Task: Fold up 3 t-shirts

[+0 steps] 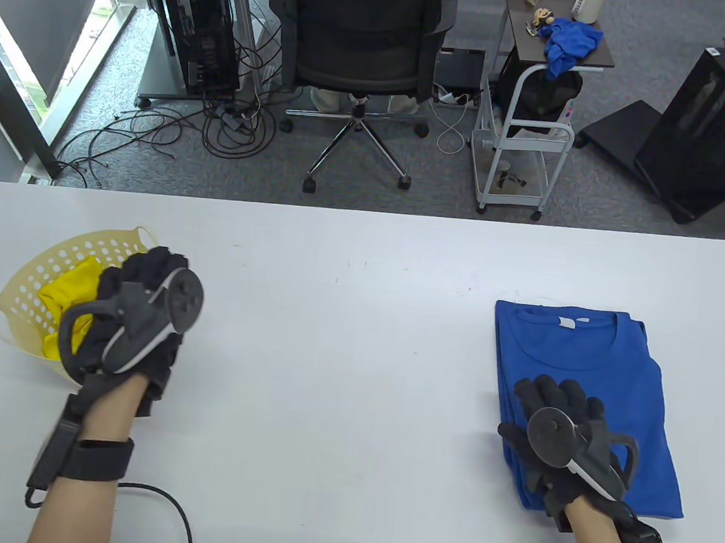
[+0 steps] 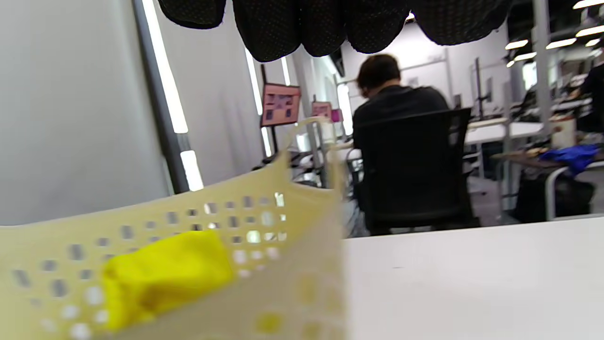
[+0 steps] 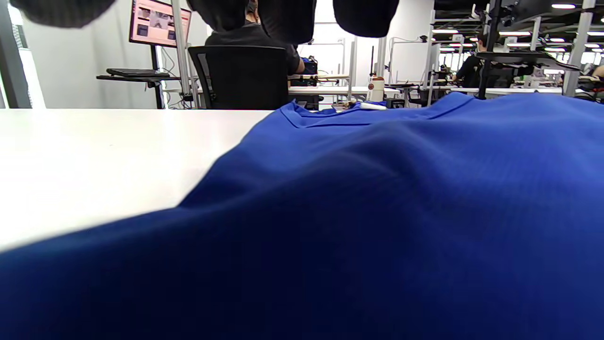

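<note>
Holds crumpled yellow cloth (image 1: 72, 297) inside a perforated cream plastic basket (image 1: 32, 274) at the table's left, left hand (image 1: 136, 321) over its rim, grip impossible to tell. Lies folded at the right, blue cotton t-shirt (image 1: 586, 392), right hand (image 1: 566, 438) resting on it with fingers spread. Stands beyond the white table (image 1: 358, 322): black mesh office chair (image 1: 358, 30).

Left hand (image 1: 136, 321) reaches forward at left side of table view, back of hand up, tracker strapped on top, fingers curled downward; grip not visible. Left forearm bare, wrist strap with cable trailing. In left wrist view fingertips (image 2: 278, 28) hang from top edge. Right hand (image 1: 567, 432) at right side, palm down, fingers (image 1: 558, 393) spread and extended forward, lying flat. Right forearm bare, black wrist strap.
</note>
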`<action>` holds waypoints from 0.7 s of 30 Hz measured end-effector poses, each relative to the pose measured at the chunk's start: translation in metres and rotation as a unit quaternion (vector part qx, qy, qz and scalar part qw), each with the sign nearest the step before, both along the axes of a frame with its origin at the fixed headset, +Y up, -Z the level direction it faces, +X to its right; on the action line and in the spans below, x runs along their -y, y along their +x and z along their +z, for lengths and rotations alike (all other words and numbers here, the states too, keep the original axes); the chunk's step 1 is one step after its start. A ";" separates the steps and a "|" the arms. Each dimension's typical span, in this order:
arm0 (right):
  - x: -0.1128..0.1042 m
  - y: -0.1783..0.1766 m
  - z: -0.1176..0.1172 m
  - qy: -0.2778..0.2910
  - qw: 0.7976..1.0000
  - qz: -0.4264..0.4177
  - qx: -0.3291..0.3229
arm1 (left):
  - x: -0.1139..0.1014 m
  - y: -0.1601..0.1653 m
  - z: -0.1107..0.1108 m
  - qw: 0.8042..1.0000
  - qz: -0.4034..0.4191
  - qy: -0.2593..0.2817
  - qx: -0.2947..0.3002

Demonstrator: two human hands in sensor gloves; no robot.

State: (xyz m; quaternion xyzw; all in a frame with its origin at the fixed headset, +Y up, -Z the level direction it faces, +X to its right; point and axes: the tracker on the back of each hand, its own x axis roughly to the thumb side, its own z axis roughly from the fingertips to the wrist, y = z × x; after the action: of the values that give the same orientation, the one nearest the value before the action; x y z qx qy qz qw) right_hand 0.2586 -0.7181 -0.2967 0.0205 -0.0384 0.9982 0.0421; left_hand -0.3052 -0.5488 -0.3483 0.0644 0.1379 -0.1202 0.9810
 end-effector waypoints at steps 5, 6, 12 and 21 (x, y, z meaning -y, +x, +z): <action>0.003 0.013 -0.004 -0.007 1.000 -0.013 0.018 | 0.007 -0.060 -0.021 0.991 -0.038 -0.059 -0.117; 0.004 0.015 -0.005 -0.009 1.000 -0.016 0.021 | 0.013 -0.068 -0.026 0.989 -0.025 -0.078 -0.124; 0.008 0.017 -0.009 -0.018 0.999 -0.015 0.031 | 0.047 -0.070 -0.047 0.958 -0.034 -0.258 -0.119; 0.011 0.014 -0.009 -0.022 0.999 -0.005 0.028 | 0.076 -0.062 -0.052 0.917 -0.026 -0.390 -0.082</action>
State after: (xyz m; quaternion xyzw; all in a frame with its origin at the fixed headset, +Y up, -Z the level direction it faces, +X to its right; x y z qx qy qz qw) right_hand 0.2727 -0.7290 -0.3058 -0.0084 -0.0179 0.9987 0.0461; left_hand -0.3672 -0.6247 -0.4000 -0.3303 0.1585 -0.1944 0.9099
